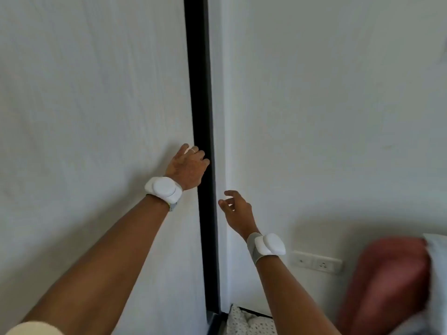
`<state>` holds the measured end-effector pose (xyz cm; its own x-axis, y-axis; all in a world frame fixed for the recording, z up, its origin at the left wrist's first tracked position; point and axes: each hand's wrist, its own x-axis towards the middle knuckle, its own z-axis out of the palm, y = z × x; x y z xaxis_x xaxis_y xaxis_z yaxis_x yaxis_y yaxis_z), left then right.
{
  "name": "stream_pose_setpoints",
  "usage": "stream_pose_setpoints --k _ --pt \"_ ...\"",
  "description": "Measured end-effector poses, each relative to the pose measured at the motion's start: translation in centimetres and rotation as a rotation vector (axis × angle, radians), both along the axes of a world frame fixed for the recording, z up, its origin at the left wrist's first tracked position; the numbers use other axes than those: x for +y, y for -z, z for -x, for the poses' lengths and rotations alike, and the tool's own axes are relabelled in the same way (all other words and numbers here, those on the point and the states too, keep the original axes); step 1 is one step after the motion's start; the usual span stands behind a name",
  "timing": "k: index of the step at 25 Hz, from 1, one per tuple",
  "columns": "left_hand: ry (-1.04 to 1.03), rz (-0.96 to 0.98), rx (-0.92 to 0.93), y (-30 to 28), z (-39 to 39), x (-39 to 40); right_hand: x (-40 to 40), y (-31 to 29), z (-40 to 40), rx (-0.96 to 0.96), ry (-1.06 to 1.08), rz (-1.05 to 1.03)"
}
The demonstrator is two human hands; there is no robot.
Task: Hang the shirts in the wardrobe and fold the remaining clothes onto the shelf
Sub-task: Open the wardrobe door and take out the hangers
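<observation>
Head view: the left hand (189, 168) hooks curled fingers over the wardrobe door (96, 141) edge by its black strip (202, 93). The right hand (235, 211) hovers at 4 o'clock, fingers loose, empty. Step: opening the wardrobe. Next: slide the door. Patterned cloth (249, 321) lies at 6 o'clock; shirts unseen.

a home bedroom: white wardrobe door (96, 117), wall socket (316, 262), red pillow (387, 281).

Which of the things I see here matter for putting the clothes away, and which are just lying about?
For the job:
wardrobe door, its dark edge gripped by the left hand
right hand, open, touching nothing

Lying about:
wall socket
red pillow
spotted cloth on the floor
</observation>
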<state>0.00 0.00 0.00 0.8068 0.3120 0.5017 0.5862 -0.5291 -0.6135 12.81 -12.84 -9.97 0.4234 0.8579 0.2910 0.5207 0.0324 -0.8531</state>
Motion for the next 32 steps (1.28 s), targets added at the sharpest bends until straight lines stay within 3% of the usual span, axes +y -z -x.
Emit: stream_pose_setpoints --k 6,14,20,25,32 --pt "-0.223 0.033 0.136 -0.9 -3.2 5.7 11.3 0.7 0.3 0.131 -0.130 0.188" --pt "-0.552 -0.003 0.310 0.3 -7.1 8.9 20.3 3.2 -1.0 0.395 -0.267 0.132" --pt "-0.559 0.041 0.278 0.2 -7.0 7.7 21.2 4.2 -1.4 0.521 -0.378 0.121" --pt "-0.516 0.084 0.115 0.3 -5.8 5.5 20.0 4.6 0.2 0.608 -0.426 0.099" --pt "-0.495 -0.028 -0.006 1.7 -0.5 0.9 15.7 4.3 3.5 0.522 -0.715 0.128"
